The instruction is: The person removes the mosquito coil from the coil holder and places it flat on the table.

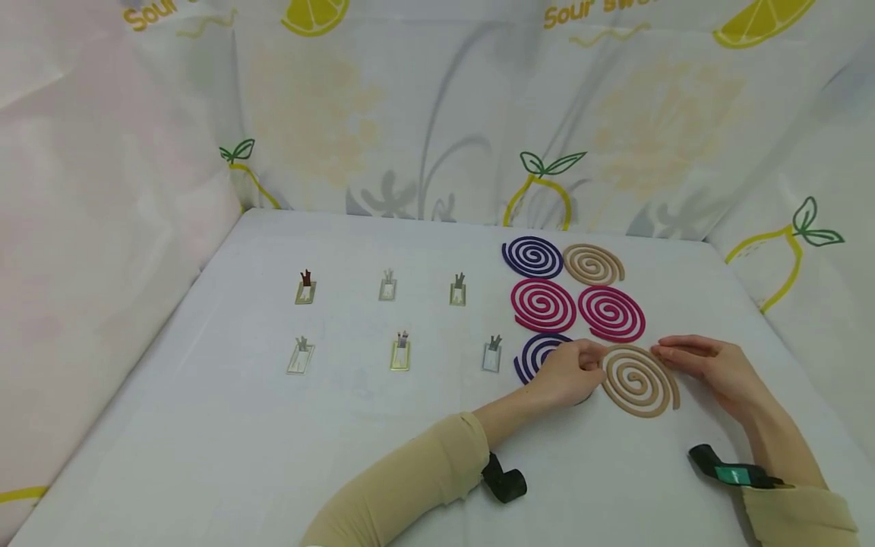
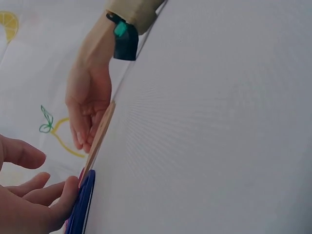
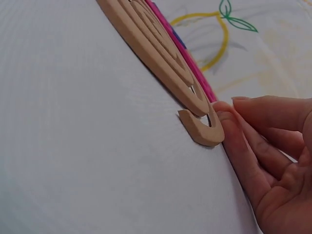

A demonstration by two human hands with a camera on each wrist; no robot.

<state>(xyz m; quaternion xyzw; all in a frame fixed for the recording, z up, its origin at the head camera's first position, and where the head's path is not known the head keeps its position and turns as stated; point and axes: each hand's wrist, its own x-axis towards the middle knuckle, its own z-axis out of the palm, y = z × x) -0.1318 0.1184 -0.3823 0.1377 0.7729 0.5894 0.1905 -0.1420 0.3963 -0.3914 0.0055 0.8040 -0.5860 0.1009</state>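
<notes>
A tan mosquito coil (image 1: 637,382) lies flat on the white table at the right front. My left hand (image 1: 570,371) is at its left edge, covering part of a dark blue mosquito coil (image 1: 529,357); in the left wrist view, the thumb is apart from the fingers (image 2: 68,197), which are close to the coils. At the tan coil's upper right edge, my right hand (image 1: 714,370) has its fingers extended. The right wrist view shows those fingertips (image 3: 229,124) against the rim of the tan coil. Neither hand pinches it.
Behind are two magenta coils (image 1: 543,305) (image 1: 611,313), another blue coil (image 1: 532,257) and another tan coil (image 1: 593,264). Several small rectangular metal pieces with upright prongs (image 1: 400,355) stand in two rows to the left. A lemon-print cloth (image 1: 424,114) hangs behind the table.
</notes>
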